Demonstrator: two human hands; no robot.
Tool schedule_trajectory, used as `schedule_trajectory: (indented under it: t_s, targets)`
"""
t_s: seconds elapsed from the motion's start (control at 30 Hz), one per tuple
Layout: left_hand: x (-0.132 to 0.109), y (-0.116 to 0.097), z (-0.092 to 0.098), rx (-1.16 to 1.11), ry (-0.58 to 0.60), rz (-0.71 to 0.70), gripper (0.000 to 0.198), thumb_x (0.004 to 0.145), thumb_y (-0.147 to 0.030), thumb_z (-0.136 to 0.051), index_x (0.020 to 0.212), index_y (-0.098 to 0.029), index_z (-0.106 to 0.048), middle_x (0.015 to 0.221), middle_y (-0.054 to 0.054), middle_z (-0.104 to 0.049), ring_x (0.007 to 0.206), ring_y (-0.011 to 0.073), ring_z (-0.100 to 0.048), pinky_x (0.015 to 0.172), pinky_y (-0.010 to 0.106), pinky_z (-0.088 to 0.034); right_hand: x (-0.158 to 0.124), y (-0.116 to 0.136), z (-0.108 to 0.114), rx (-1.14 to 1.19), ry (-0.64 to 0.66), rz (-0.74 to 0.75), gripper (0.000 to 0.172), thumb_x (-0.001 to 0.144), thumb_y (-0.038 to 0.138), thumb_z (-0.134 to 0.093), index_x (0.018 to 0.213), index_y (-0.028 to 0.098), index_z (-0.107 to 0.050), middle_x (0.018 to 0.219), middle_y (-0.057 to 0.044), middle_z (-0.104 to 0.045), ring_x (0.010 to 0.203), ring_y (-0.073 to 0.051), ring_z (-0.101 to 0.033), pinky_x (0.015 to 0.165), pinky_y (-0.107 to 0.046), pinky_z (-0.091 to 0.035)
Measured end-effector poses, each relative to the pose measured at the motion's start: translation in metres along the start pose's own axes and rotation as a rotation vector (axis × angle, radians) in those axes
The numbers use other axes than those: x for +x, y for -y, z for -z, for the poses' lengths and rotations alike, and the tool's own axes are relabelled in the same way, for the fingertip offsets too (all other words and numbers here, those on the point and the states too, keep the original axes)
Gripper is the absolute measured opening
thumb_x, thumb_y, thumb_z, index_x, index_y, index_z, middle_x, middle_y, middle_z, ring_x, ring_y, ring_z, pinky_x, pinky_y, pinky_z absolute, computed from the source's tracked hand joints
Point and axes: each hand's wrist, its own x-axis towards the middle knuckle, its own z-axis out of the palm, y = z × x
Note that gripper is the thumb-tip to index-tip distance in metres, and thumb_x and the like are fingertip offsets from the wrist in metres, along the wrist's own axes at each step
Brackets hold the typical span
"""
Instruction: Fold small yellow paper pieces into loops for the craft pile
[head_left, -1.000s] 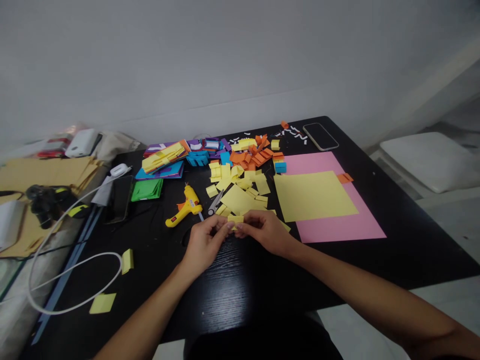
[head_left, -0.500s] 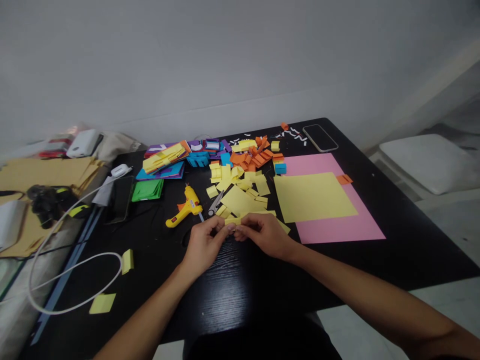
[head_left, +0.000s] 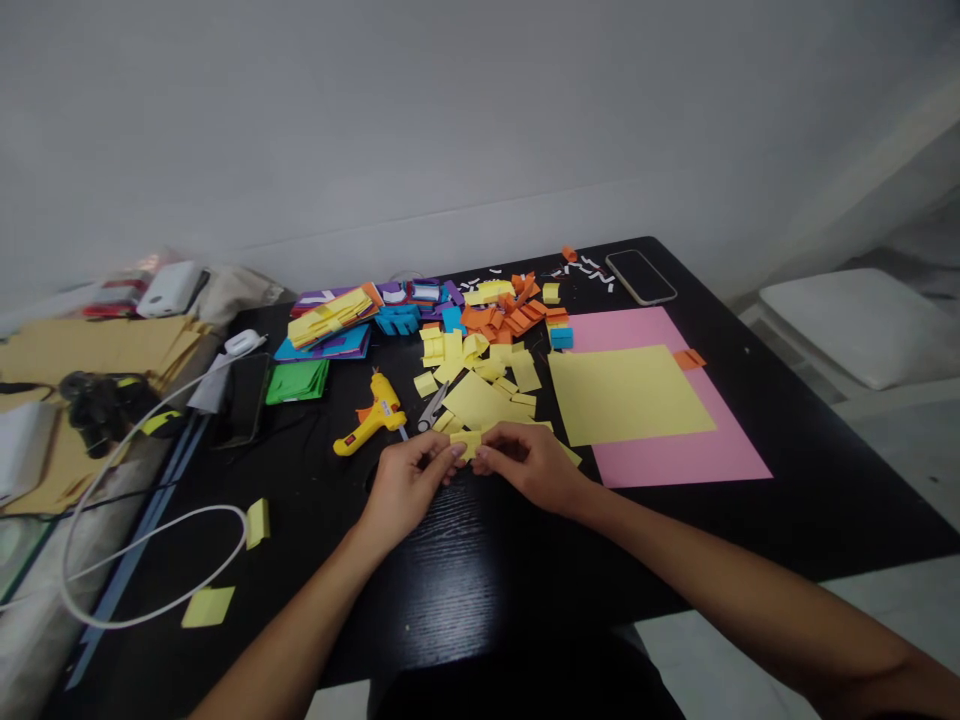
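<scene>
Between my two hands is a small piece of yellow paper, pinched at its left end by my left hand and at its right end by my right hand. Fingers of both hands are closed on it, with the thumbs toward me. Just beyond lies a heap of cut and folded yellow paper pieces. The scissors rest at the heap's left side, their handles partly hidden behind my left hand. A yellow glue gun lies farther left on the table.
A yellow sheet overlaps a pink sheet at right. Behind are orange paper pieces and a phone. Green folded paper, a dark phone and a looped white cable lie left on the black table.
The yellow paper piece has turned so more of its flat face shows between my hands. My thumbs have shifted slightly apart. Everything else lies as before.
</scene>
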Motion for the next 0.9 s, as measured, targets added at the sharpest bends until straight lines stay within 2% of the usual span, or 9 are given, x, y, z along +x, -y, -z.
schedule_trajectory:
  t_s: [0.13, 0.23, 0.3, 0.37, 0.57, 0.7, 0.8, 0.9]
  targets:
    - [-0.001, -0.005, 0.008, 0.332, 0.010, -0.238, 0.030, 0.101, -0.034, -0.055, 0.077, -0.019, -0.060, 0.069, -0.001, -0.055, 0.064, 0.0147, -0.053, 0.063, 0.027, -0.044, 0.005, -0.002, 0.006, -0.014, -0.106, 0.058, 0.025, 0.091, 0.044, -0.069, 0.086, 0.020, -0.072, 0.079, -0.006, -0.076, 0.075, -0.022, -0.074, 0.076, -0.037, -0.060]
    - [-0.001, -0.009, 0.012, 0.529, 0.111, -0.409, 0.024, 0.103, -0.025, -0.048, 0.083, -0.019, -0.060, 0.080, 0.003, -0.060, 0.077, 0.0185, -0.056, 0.074, 0.031, -0.047, 0.012, -0.004, 0.016, -0.067, -0.351, 0.111, 0.022, 0.090, 0.042, -0.069, 0.091, 0.020, -0.069, 0.085, -0.007, -0.075, 0.077, -0.022, -0.072, 0.075, -0.037, -0.059]
    - [0.000, -0.009, 0.013, 0.636, 0.159, -0.463, 0.025, 0.104, -0.023, -0.046, 0.085, -0.019, -0.061, 0.086, 0.006, -0.062, 0.083, 0.0211, -0.057, 0.079, 0.034, -0.047, 0.017, -0.006, 0.023, -0.179, -0.465, 0.168, 0.018, 0.091, 0.037, -0.067, 0.098, 0.020, -0.069, 0.096, -0.009, -0.075, 0.085, -0.023, -0.071, 0.080, -0.038, -0.058]
    - [0.001, -0.006, 0.013, 0.716, 0.154, -0.481, 0.024, 0.104, -0.023, -0.047, 0.087, -0.018, -0.064, 0.091, 0.008, -0.064, 0.086, 0.0231, -0.058, 0.081, 0.038, -0.048, 0.020, -0.011, 0.028, -0.308, -0.508, 0.227, 0.016, 0.090, 0.030, -0.061, 0.101, 0.020, -0.068, 0.099, -0.009, -0.075, 0.085, -0.023, -0.070, 0.079, -0.039, -0.058]
    - [0.004, 0.005, 0.011, 0.726, 0.020, -0.485, 0.013, 0.101, -0.027, -0.057, 0.102, -0.017, -0.066, 0.099, 0.009, -0.066, 0.093, 0.0258, -0.061, 0.085, 0.042, -0.051, 0.021, -0.027, 0.029, -0.685, -0.460, 0.268, 0.027, 0.083, 0.019, -0.063, 0.110, 0.020, -0.067, 0.111, -0.013, -0.073, 0.105, -0.031, -0.066, 0.097, -0.050, -0.053]
    - [0.004, 0.005, 0.011, 0.683, 0.022, -0.494, 0.010, 0.101, -0.023, -0.056, 0.100, -0.018, -0.065, 0.097, 0.008, -0.067, 0.091, 0.0244, -0.061, 0.083, 0.040, -0.051, 0.017, -0.023, 0.028, -0.794, -0.440, 0.333, 0.021, 0.087, 0.018, -0.064, 0.108, 0.019, -0.068, 0.110, -0.013, -0.073, 0.109, -0.032, -0.064, 0.099, -0.050, -0.049]
    - [0.004, 0.005, 0.010, 0.658, 0.004, -0.504, 0.011, 0.101, -0.019, -0.055, 0.097, -0.018, -0.065, 0.095, 0.007, -0.067, 0.090, 0.0233, -0.061, 0.083, 0.039, -0.050, 0.014, -0.016, 0.026, -0.888, -0.314, 0.364, 0.019, 0.087, 0.022, -0.071, 0.106, 0.018, -0.070, 0.108, -0.012, -0.074, 0.108, -0.033, -0.063, 0.097, -0.049, -0.047]
    - [0.004, 0.007, 0.009, 0.635, -0.048, -0.515, 0.011, 0.102, -0.019, -0.056, 0.096, -0.017, -0.065, 0.093, 0.007, -0.067, 0.089, 0.0226, -0.061, 0.082, 0.038, -0.050, 0.012, -0.013, 0.023, -0.951, -0.168, 0.338, 0.027, 0.085, 0.022, -0.077, 0.111, 0.018, -0.070, 0.110, -0.011, -0.074, 0.110, -0.034, -0.063, 0.097, -0.049, -0.046]
